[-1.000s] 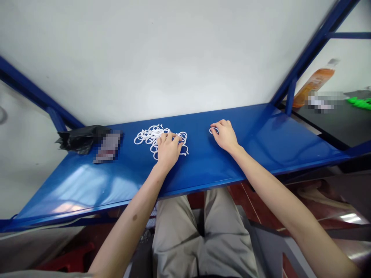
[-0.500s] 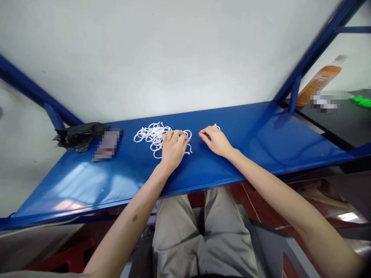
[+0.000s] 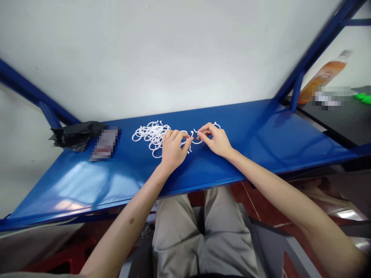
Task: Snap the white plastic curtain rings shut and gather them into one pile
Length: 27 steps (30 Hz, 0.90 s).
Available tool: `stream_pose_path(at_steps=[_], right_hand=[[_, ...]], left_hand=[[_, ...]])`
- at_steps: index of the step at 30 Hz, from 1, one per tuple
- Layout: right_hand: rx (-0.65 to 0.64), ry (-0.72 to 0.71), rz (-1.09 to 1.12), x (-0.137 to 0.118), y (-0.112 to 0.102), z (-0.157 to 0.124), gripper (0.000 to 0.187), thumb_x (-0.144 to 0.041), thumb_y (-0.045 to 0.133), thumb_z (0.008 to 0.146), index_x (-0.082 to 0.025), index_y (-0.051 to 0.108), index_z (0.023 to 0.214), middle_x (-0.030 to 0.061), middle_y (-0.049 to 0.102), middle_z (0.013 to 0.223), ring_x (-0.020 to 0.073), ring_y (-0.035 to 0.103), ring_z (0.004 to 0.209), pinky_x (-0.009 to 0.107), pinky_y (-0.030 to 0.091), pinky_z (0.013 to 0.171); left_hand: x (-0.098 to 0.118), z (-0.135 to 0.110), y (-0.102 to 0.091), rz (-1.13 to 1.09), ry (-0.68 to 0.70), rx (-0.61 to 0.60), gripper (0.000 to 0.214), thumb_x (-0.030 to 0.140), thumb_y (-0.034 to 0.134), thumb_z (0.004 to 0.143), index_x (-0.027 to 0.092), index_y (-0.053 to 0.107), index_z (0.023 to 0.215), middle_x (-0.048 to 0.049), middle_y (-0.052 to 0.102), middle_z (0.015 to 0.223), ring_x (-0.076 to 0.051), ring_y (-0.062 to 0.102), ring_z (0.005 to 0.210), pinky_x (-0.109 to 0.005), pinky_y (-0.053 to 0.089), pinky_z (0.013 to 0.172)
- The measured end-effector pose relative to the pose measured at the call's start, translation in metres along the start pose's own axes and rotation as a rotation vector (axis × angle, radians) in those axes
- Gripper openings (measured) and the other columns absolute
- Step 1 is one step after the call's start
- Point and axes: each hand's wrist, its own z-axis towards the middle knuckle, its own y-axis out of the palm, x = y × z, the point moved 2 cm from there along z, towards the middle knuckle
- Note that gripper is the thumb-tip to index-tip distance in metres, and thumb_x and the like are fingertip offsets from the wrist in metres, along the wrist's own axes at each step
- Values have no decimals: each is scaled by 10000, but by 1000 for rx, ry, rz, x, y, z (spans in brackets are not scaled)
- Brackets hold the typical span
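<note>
A white open ring [image 3: 197, 143] with small knobbed ends, like a shower curtain ring, is between my two hands. My right hand [image 3: 216, 141] pinches its right side with thumb and fingertips. At the ring's left end, the thumb and index finger of my left hand [image 3: 174, 149] close together; the exact contact is small and partly hidden. Under and left of my left hand lies a tangled pile of similar white rings [image 3: 150, 134]. Another white ring [image 3: 216, 125] shows just behind my right hand, mostly covered by it.
The blue table [image 3: 246, 123] runs up to a pale wall. On its left lie a crumpled black plastic bag [image 3: 77, 135] and a blurred-out flat item [image 3: 104, 144]. Off to the right, an orange drink bottle [image 3: 323, 81] and something green [image 3: 363, 97] are on a black surface.
A white ring now shows between my hands, its right side pinched by my right hand. My left thumb and index finger have shifted toward the ring's end.
</note>
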Motion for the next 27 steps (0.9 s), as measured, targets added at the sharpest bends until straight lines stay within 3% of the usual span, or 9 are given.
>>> stream_pose_path(at_steps=[6, 10, 17, 20, 23, 27], right_hand=[[-42, -65, -20, 2, 6, -1, 264, -470, 629, 942, -210, 674, 929, 25, 746, 860, 161, 660, 691, 306, 533, 696], [-62, -56, -31, 1, 8, -3, 275, -469, 611, 956, -211, 677, 886, 40, 752, 909, 178, 672, 752, 315, 534, 721], [-118, -184, -157, -3, 11, -6, 231, -395, 557, 1002, -230, 695, 916, 43, 745, 925, 196, 687, 856, 330, 533, 795], [-64, -218, -207, 1, 6, -1, 210, -369, 550, 1008, -228, 703, 983, 56, 739, 980, 207, 682, 909, 346, 533, 836], [73, -190, -300, 11, -10, 7, 236, -361, 534, 1013, -211, 716, 1023, 83, 703, 1026, 212, 661, 922, 357, 530, 838], [250, -9, -478, 37, -39, 13, 274, -355, 511, 1010, -200, 736, 1032, 103, 651, 1024, 221, 635, 855, 395, 534, 795]], left_hand=[[0, -1, 5, -57, -67, -98, 153, 291, 519, 996, 225, 639, 930, -47, 725, 940, -225, 551, 909, -395, 423, 867], [-2, -3, 5, -62, -13, -73, 181, 260, 475, 1002, 222, 610, 888, -59, 696, 892, -228, 532, 877, -386, 453, 828], [-2, -2, 3, -52, 57, -84, 227, 221, 453, 1001, 227, 582, 814, -53, 667, 825, -218, 514, 845, -367, 457, 789], [-6, 2, 7, -26, 54, -104, 171, 262, 481, 999, 218, 637, 944, -62, 702, 916, -230, 531, 900, -386, 456, 848], [-16, 3, 10, 53, 28, -111, 241, 215, 467, 984, 204, 656, 1133, -89, 713, 1063, -263, 540, 1008, -437, 434, 919], [-32, -3, 14, 168, -38, -137, 219, 195, 541, 926, 212, 708, 1066, -118, 686, 1161, -334, 519, 1114, -515, 404, 939]])
